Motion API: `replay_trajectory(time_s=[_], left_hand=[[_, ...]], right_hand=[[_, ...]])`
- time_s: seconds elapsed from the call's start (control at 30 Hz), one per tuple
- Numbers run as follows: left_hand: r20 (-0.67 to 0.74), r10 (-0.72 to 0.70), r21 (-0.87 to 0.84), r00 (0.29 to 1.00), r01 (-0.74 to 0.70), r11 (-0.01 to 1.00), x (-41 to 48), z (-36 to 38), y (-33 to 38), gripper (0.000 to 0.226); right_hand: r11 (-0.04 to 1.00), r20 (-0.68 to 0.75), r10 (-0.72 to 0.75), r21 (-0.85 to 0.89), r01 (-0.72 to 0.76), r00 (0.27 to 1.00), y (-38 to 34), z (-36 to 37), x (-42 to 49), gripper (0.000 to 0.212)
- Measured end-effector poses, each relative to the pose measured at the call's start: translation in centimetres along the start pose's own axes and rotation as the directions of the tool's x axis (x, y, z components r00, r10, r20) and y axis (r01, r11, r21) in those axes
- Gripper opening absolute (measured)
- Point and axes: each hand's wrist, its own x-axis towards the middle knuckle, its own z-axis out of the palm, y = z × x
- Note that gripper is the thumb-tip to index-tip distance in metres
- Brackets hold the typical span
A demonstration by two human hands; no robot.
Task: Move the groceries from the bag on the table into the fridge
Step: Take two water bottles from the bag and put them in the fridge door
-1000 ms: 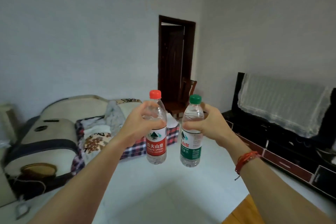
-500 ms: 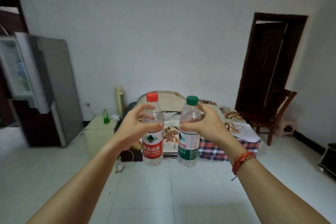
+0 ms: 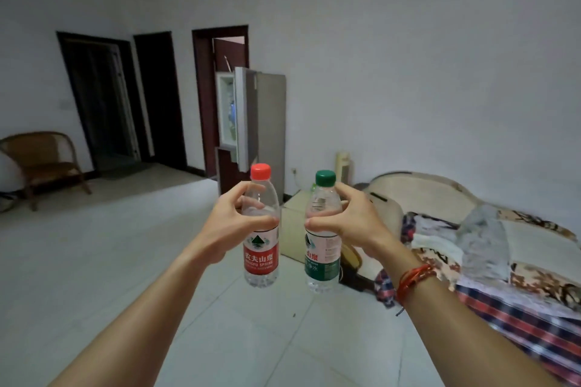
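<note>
My left hand (image 3: 231, 223) grips a clear water bottle with a red cap and red label (image 3: 261, 258), held upright in front of me. Beside it, my right hand (image 3: 353, 220) grips a second clear water bottle with a green cap and green label (image 3: 322, 264), also upright. The two bottles are a small gap apart. Straight beyond them, across the tiled floor, stands the grey fridge (image 3: 270, 122) with its upper door (image 3: 226, 113) swung open. The bag and the table are out of view.
A sofa (image 3: 503, 248) heaped with blankets and clothes fills the right side. A small pale cabinet (image 3: 292, 229) sits between the sofa and the fridge. A wicker chair (image 3: 44, 163) stands at the far left. Dark doorways (image 3: 100, 100) line the back wall.
The view has swung left across the room: the fridge has moved from the left edge to the centre behind the bottles. Both hands keep the same hold on the bottles.
</note>
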Motion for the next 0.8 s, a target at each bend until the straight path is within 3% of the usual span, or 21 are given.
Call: replay_trajectory(time_s=[0.33,0.8], left_hand=[[-0.248,-0.053,0.067,0.967,0.072,0.995,-4.3,-7.2,-1.1,0.056],[-0.287,-0.046,0.083,0.957,0.072,0.994,-3.3,-15.4,-4.1,0.058]], right_hand=[[0.991,0.203,-0.121,0.077,0.108,0.972,-2.8,8.1,2.7,0.05],[0.983,0.259,-0.163,0.124,0.135,0.952,-5.5,16.0,6.6,0.056]])
